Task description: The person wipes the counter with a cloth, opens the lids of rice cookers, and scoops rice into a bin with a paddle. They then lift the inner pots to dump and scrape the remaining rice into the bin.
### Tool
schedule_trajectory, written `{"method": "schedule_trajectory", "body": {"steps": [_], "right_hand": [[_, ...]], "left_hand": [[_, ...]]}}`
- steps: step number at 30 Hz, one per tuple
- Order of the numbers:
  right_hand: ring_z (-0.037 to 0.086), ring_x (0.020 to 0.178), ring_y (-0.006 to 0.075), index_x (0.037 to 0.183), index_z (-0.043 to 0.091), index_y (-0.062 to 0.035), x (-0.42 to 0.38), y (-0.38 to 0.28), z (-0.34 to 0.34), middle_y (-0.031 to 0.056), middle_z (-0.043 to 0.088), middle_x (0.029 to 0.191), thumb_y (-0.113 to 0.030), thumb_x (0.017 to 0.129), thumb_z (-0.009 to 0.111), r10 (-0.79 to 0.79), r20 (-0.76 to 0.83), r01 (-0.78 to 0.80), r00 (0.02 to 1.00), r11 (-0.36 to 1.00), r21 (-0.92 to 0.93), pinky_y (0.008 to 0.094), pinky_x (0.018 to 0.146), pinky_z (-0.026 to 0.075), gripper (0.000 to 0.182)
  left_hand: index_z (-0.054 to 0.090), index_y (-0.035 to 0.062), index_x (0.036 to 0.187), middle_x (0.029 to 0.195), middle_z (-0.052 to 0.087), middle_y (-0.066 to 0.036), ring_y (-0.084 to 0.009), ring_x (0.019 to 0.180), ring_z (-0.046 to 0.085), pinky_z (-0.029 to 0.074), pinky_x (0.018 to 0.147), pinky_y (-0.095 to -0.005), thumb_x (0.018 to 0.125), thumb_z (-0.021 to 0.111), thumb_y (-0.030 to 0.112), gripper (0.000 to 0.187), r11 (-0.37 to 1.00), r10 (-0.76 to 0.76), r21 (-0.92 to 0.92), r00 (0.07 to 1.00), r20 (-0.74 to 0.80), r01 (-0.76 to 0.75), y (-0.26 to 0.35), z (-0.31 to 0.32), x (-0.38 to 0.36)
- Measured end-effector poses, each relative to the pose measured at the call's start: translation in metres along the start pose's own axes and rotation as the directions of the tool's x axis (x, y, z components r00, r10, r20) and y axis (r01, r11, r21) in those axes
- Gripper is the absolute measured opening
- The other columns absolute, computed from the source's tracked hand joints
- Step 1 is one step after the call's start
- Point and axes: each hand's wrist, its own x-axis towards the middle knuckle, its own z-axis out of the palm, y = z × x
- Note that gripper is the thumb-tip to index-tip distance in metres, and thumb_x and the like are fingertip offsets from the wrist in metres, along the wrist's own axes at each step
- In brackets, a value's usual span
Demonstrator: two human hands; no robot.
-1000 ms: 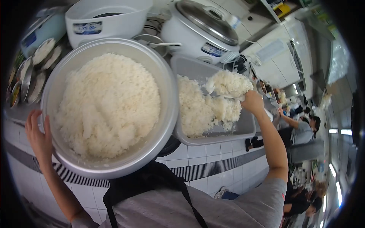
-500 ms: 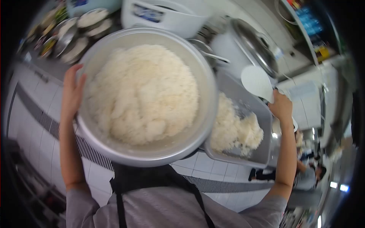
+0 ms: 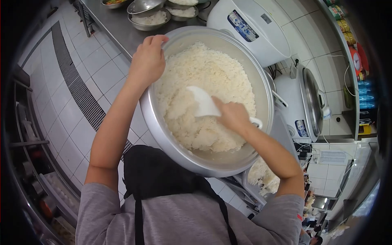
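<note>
The right hand (image 3: 234,116) grips a paddle (image 3: 200,102) in the pot (image 3: 163,143) of rice (image 3: 208,65); the left hand (image 3: 149,59) clasps its rim at ten o'clock. Bowls (image 3: 149,27) crowd the surface (image 3: 114,26) at eleven, floor (image 3: 110,77) at nine.

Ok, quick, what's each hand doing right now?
Left hand: fingers bent at the pot's rim; firm grip or not, can't tell.
Right hand: closed, holding the white paddle over the rice.
</note>
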Motion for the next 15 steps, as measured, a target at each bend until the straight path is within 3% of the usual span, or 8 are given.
{"method": "schedule_trajectory", "body": {"steps": [10,15], "right_hand": [[0.058,0.063,0.0279,0.12,0.043,-0.0106,-0.048,-0.024,0.005,0.0116,0.059,0.065,-0.02,0.065,0.064,-0.19,-0.006,0.188,0.982,0.966,0.179,0.038,0.056,0.044,0.06],[0.058,0.064,0.028,0.117,0.048,-0.0126,-0.063,-0.012,0.001,0.0124,0.059,0.066,-0.019,0.063,0.065,-0.133,-0.037,0.138,0.99,0.95,0.28,0.0372,0.056,0.044,0.057]], "left_hand": [[0.045,0.0142,0.114,0.115,0.046,-0.014,-0.033,0.106,0.045,0.035,0.087,-0.0477,0.079,0.044,0.008,0.035,1.0,-0.005,0.001,1.0,-0.001,0.005,-0.008,0.007,0.003],[0.045,0.0142,0.114,0.116,0.045,-0.014,-0.0335,0.105,0.045,0.035,0.087,-0.0469,0.079,0.045,0.008,0.035,0.999,0.023,0.022,1.0,0.012,-0.024,-0.013,0.007,0.005]]}}
